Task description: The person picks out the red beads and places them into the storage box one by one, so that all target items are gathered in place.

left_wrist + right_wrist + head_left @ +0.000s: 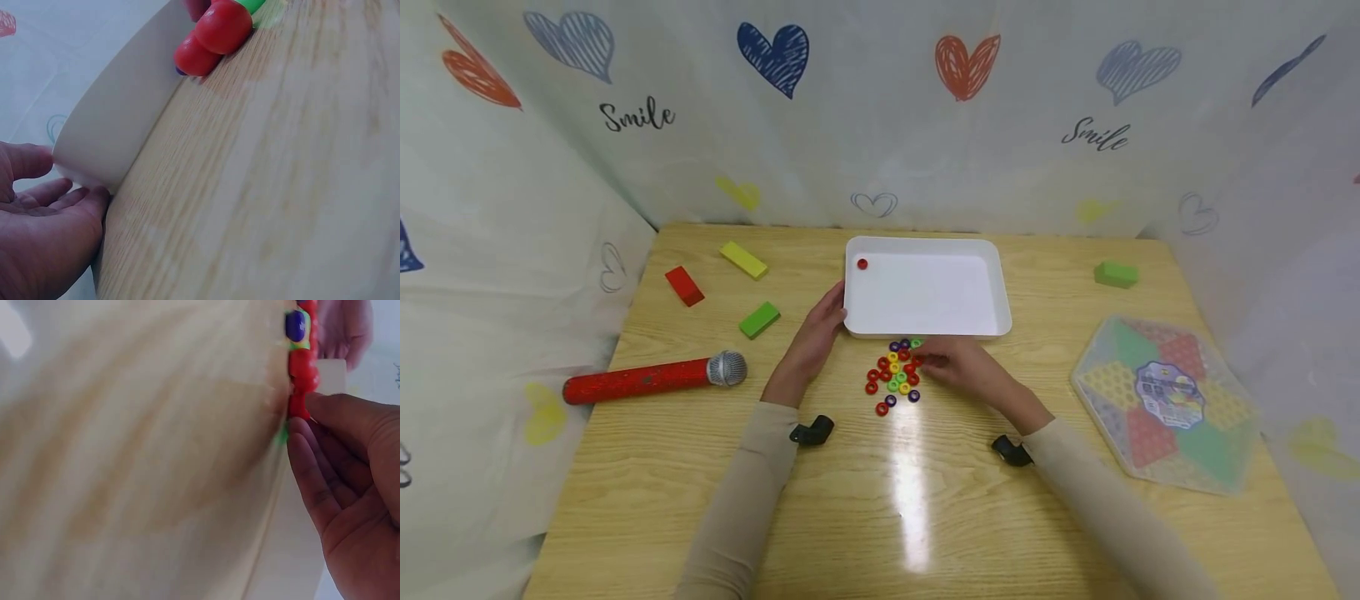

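Observation:
A white rectangular tray (925,327) lies on the wooden table with one red ring (862,264) inside, near its back left corner. My left hand (817,332) rests against the tray's left side, thumb near the front corner; in the left wrist view its fingertips touch the tray wall (119,119). Just in front of the tray lies a loose cluster of small red, yellow, green and purple rings (894,367). At the cluster's right side, my right hand (962,367) pinches a red ring (299,405) between thumb and fingertips, close to the table.
On the left are a red toy microphone (647,381), a red block (684,286), a yellow block (744,260) and a green block (760,320). Another green block (1116,274) and a hexagonal clear case (1168,404) with colored compartments lie on the right. A curtain (865,117) hangs behind.

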A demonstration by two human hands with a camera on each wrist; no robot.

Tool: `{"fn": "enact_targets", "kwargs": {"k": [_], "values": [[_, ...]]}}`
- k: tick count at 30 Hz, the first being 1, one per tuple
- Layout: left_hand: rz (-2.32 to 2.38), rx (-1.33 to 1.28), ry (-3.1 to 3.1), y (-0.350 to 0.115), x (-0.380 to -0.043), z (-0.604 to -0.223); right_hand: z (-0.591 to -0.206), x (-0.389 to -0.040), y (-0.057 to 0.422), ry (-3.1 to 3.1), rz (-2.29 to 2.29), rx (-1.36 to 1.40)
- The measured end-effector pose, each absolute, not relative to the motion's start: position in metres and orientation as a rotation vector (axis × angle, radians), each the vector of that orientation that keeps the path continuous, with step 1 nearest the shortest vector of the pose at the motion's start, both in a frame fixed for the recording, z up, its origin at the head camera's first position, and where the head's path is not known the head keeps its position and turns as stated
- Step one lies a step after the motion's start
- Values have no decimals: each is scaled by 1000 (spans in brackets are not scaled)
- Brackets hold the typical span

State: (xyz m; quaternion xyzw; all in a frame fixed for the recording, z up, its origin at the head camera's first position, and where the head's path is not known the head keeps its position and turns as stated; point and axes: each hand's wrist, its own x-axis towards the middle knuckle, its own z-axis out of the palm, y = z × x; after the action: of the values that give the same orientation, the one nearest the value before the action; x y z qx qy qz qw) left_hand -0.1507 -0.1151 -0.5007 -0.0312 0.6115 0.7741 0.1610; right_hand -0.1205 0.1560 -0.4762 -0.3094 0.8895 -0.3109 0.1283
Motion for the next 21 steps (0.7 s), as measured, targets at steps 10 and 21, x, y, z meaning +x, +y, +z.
{"fn": "enact_targets", "kwargs": {"k": [10, 21], "values": [[2220, -66, 1744, -116, -150, -501, -474, -112, 151, 2606, -997, -859], [2245, -77, 1713, -114, -147, -498, -463, -112, 160, 2547, -1142, -923]]}}
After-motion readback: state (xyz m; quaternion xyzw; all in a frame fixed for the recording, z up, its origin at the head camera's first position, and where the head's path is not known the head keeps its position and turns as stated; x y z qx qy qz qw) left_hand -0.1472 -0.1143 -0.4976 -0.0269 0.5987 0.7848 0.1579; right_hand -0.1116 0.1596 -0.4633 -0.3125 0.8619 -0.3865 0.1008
